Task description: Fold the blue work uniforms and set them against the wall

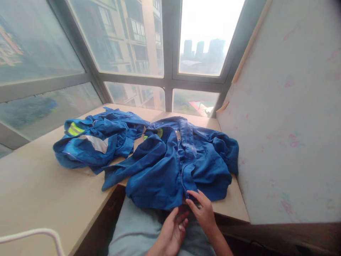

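Observation:
A blue work jacket [154, 170] lies spread in front of me with its collar away from me and its hem at the table's near edge. Its zipper [182, 179] runs down the front opening. My right hand [204, 211] pinches the lower end of the zipper edge between thumb and fingers. Just below the hem, my left hand [173, 227] is turned palm up, fingers loosely curled and apart, with nothing visible in it. Part of the jacket hem by the hands is in shadow.
A second blue garment [119, 137] with a yellow-green reflective strip lies crumpled at the left on the wooden table [34, 185]. A white cable or tube [39, 232] curves at the lower left. Windows stand behind, and a patterned wall [282, 142] borders the right side.

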### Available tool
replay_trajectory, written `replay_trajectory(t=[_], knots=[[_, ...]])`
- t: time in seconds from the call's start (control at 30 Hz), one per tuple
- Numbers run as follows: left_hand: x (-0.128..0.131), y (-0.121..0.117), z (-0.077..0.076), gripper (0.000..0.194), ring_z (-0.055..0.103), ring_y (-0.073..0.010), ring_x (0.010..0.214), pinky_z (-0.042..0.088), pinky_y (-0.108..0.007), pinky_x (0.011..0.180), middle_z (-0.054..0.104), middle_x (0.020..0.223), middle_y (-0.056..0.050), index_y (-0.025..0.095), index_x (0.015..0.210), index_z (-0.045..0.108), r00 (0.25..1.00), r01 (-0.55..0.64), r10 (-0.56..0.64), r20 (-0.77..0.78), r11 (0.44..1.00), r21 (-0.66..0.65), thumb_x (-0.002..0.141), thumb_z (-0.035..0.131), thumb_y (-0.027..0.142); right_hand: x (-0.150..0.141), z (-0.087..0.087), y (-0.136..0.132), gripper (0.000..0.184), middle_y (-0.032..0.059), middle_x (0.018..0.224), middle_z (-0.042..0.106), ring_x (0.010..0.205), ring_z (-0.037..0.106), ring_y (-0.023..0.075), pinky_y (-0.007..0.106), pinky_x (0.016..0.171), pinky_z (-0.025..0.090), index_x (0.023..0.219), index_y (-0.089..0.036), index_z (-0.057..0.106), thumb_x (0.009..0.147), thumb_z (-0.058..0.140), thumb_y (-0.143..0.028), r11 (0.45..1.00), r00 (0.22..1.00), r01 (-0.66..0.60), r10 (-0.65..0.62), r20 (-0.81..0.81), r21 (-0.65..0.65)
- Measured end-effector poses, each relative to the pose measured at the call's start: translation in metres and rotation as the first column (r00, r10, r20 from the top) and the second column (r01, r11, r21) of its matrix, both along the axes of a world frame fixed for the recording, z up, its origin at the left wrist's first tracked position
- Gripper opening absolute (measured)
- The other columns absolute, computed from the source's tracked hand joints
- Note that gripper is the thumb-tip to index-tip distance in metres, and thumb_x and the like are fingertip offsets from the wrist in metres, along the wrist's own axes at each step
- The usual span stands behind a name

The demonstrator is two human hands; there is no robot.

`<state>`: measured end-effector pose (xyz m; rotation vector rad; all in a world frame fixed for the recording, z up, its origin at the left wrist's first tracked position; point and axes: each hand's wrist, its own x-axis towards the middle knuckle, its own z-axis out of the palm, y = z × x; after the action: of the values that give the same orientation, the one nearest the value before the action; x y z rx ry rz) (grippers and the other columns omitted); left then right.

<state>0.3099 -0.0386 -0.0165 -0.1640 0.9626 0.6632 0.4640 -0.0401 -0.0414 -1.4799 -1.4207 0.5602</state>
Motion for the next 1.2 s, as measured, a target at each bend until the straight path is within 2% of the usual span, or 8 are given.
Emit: replay_trajectory(t=[0.23,0.37,0.47,0.63,0.8,1.0,1.13,1.2], knots=[[-0.006,0.007,-0.003,0.019,0.068,-0.0116,0.059,0.045,-0.013,0.042,0.069,0.073,-0.002,0.013,0.080,0.057,0.987,-0.152,0.154,-0.044,0.988,0.037,0.080,0.055,-0.005,0.003,-0.005,-0.002,0.027,0.0057,0.107,0.076,0.109,0.069,0.0251,0.033,0.089,0.059,0.112,-0.027,0.075,0.090,0.064,-0.037,0.995,0.983,0.030,-0.046,0.176,0.090],[-0.008,0.011,-0.005,0.009,0.070,-0.0142,0.062,0.048,-0.017,0.043,0.075,0.089,-0.007,0.011,0.095,0.064,0.995,-0.080,0.073,0.074,0.993,0.090,0.086,0.065,0.013,0.001,-0.002,-0.002,0.024,0.0064,0.106,0.076,0.107,0.069,0.0245,0.031,0.086,0.060,0.109,-0.026,0.076,0.090,0.064,-0.035,0.997,0.985,0.039,-0.050,0.166,0.070],[-0.011,0.020,-0.008,0.027,0.068,-0.0131,0.057,0.049,-0.017,0.042,0.075,0.088,-0.010,0.009,0.101,0.067,0.998,-0.034,0.026,0.065,0.992,0.124,0.086,0.073,0.030,0.000,0.000,-0.003,0.025,0.0069,0.106,0.076,0.105,0.070,0.0247,0.030,0.084,0.060,0.109,-0.026,0.076,0.089,0.065,-0.036,0.997,0.986,0.017,-0.029,0.166,0.074],[-0.015,0.028,-0.014,0.024,0.064,-0.0070,0.055,0.046,-0.012,0.046,0.071,0.071,-0.001,0.010,0.079,0.068,0.994,-0.001,0.020,-0.111,0.986,0.169,0.067,0.088,0.015,0.001,-0.003,-0.007,0.026,0.0064,0.110,0.075,0.112,0.068,0.0265,0.035,0.089,0.059,0.112,-0.028,0.076,0.092,0.062,-0.037,0.999,0.984,0.019,-0.027,0.178,0.047],[-0.017,0.031,0.003,0.030,0.062,-0.0055,0.057,0.046,-0.013,0.051,0.069,0.074,0.000,0.010,0.080,0.070,0.993,0.072,-0.041,-0.110,0.955,0.287,0.060,0.092,0.015,0.002,0.000,-0.010,0.027,0.0078,0.107,0.076,0.109,0.069,0.0268,0.036,0.090,0.058,0.111,-0.026,0.075,0.091,0.063,-0.040,0.998,0.987,0.047,-0.054,0.154,0.047],[-0.014,0.037,0.014,0.034,0.068,-0.0112,0.067,0.049,-0.016,0.052,0.071,0.086,-0.003,0.014,0.097,0.068,0.985,0.169,-0.165,-0.044,0.897,0.409,0.070,0.087,0.024,0.001,0.007,-0.008,0.022,0.0083,0.094,0.076,0.093,0.072,0.0230,0.031,0.083,0.059,0.097,-0.023,0.076,0.090,0.064,-0.040,0.999,0.997,0.029,-0.032,0.074,0.043],[-0.009,0.033,0.003,0.043,0.069,-0.0143,0.063,0.050,-0.018,0.049,0.073,0.082,-0.009,0.007,0.099,0.069,0.978,0.154,-0.183,0.101,0.958,0.242,0.085,0.071,0.048,0.002,0.002,-0.009,0.026,0.0084,0.104,0.076,0.103,0.071,0.0249,0.034,0.089,0.058,0.107,-0.024,0.075,0.091,0.063,-0.039,1.000,0.994,0.022,-0.024,0.106,0.017],[-0.008,0.034,-0.001,0.043,0.067,-0.0132,0.058,0.050,-0.018,0.046,0.072,0.074,-0.008,0.006,0.093,0.069,0.988,0.103,-0.119,0.097,0.983,0.153,0.090,0.065,0.048,0.002,-0.001,-0.009,0.026,0.0079,0.106,0.076,0.108,0.069,0.0265,0.036,0.092,0.057,0.110,-0.026,0.076,0.091,0.063,-0.039,1.000,0.991,0.007,-0.007,0.136,0.003]])
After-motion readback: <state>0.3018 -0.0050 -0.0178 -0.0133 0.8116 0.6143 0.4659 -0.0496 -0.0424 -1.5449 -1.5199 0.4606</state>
